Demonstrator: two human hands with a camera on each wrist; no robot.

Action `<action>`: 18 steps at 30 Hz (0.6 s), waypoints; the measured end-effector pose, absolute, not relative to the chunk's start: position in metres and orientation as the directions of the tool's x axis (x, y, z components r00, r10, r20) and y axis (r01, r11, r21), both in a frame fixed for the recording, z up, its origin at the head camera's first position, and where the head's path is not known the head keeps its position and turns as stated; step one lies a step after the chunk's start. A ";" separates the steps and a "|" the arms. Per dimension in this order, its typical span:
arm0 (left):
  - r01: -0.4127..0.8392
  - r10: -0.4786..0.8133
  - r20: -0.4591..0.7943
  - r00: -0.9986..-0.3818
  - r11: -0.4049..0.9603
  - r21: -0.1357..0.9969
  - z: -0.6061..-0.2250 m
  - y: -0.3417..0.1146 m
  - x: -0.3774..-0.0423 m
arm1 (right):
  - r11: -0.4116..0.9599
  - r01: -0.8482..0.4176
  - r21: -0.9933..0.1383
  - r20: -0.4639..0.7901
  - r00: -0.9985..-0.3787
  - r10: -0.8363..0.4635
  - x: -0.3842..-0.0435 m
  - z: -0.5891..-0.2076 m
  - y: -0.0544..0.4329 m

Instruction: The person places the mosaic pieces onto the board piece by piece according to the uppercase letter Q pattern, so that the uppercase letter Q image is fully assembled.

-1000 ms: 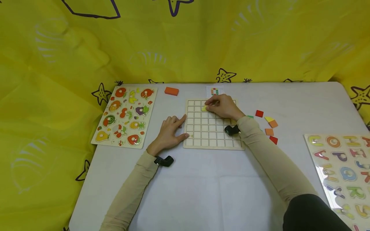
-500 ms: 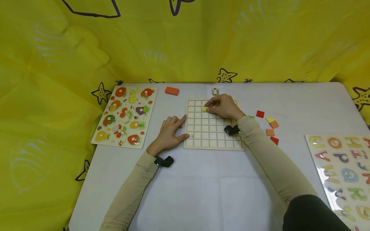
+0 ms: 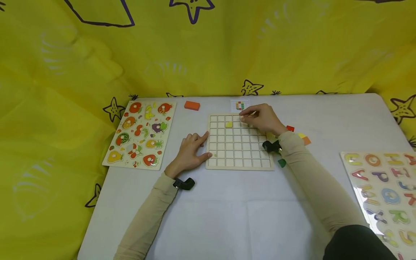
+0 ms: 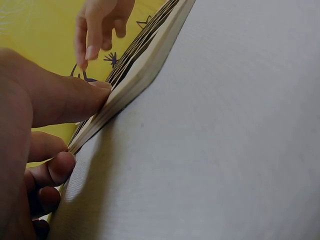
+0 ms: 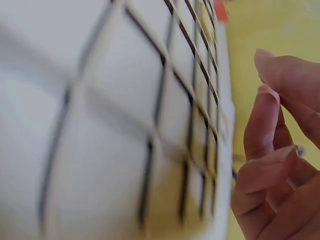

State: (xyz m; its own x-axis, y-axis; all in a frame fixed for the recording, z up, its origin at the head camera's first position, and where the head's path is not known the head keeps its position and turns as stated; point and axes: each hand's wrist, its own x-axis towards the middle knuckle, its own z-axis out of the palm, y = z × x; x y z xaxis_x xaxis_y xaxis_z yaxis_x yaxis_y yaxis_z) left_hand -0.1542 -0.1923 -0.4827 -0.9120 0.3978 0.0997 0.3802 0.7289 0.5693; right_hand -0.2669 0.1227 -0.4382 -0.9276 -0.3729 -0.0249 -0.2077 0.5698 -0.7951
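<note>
A wooden grid board (image 3: 231,146) lies on the white table, with one yellow square tile (image 3: 229,124) in a cell near its far side. Along the board's left edge, my left hand (image 3: 189,148) rests its thumb on the rim and its index fingertip against the side. The left wrist view shows that thumb (image 4: 75,97) pressing on the rim, other fingers loosely bent beside it. Over the board's far right part hovers my right hand (image 3: 262,118), thumb and index close together. The right wrist view shows no tile between its fingertips (image 5: 270,92).
Beside my right forearm lie a green piece (image 3: 282,163), a red piece (image 3: 290,128) and an orange piece (image 3: 306,140). A pattern card (image 3: 239,105) and an orange block (image 3: 192,105) stand behind. A fruit puzzle (image 3: 138,133) is left, a letter puzzle (image 3: 383,195) right.
My right hand has let go of the yellow tile and moved right, leaving the tile in its cell. The left hand stays at the board's edge.
</note>
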 end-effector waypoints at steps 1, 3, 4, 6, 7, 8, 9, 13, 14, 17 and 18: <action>0.379 0.397 0.098 -0.913 0.730 0.569 -0.483 -0.192 -0.154 | 0.588 -0.205 -0.783 -0.028 -0.932 -0.362 -0.267 -0.435 0.130; 0.377 0.395 0.096 -0.913 0.732 0.567 -0.483 -0.193 -0.154 | 0.627 -0.197 -0.753 -0.041 -0.938 -0.344 -0.266 -0.430 0.145; 0.376 0.395 0.095 -0.914 0.733 0.566 -0.483 -0.193 -0.154 | 0.649 -0.187 -0.738 -0.058 -0.940 -0.337 -0.265 -0.428 0.152; 0.376 0.397 0.093 -0.913 0.733 0.567 -0.482 -0.193 -0.154 | 0.686 -0.160 -0.709 -0.100 -0.941 -0.323 -0.263 -0.425 0.167; 0.376 0.397 0.093 -0.913 0.731 0.570 -0.482 -0.192 -0.154 | 0.703 -0.146 -0.696 -0.122 -0.941 -0.317 -0.262 -0.423 0.174; 0.377 0.398 0.094 -0.913 0.729 0.571 -0.482 -0.192 -0.154 | 0.714 -0.133 -0.687 -0.143 -0.939 -0.312 -0.261 -0.422 0.181; 0.379 0.399 0.096 -0.912 0.728 0.572 -0.482 -0.192 -0.153 | 0.724 -0.121 -0.679 -0.163 -0.937 -0.310 -0.260 -0.421 0.188; 0.383 0.396 0.107 -0.912 0.728 0.568 -0.482 -0.192 -0.152 | 0.750 -0.098 -0.654 -0.210 -0.929 -0.305 -0.255 -0.420 0.211; 0.382 0.394 0.109 -0.913 0.729 0.568 -0.482 -0.192 -0.152 | 0.756 -0.089 -0.649 -0.221 -0.928 -0.299 -0.254 -0.421 0.216; 0.380 0.391 0.109 -0.914 0.730 0.568 -0.482 -0.191 -0.152 | 0.778 -0.069 -0.624 -0.241 -0.931 -0.275 -0.249 -0.423 0.229; 0.379 0.391 0.107 -0.914 0.730 0.569 -0.482 -0.191 -0.152 | 0.784 -0.062 -0.617 -0.245 -0.932 -0.266 -0.248 -0.424 0.233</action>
State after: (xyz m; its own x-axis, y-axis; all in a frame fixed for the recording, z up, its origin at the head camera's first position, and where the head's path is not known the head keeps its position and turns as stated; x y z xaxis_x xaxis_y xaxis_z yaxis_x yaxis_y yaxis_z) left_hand -0.1518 -0.1905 -0.4821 -0.9140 0.3912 0.1075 0.3792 0.7297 0.5689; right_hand -0.2476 0.2328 -0.4235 -0.9324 -0.2661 -0.2447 -0.0618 0.7843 -0.6173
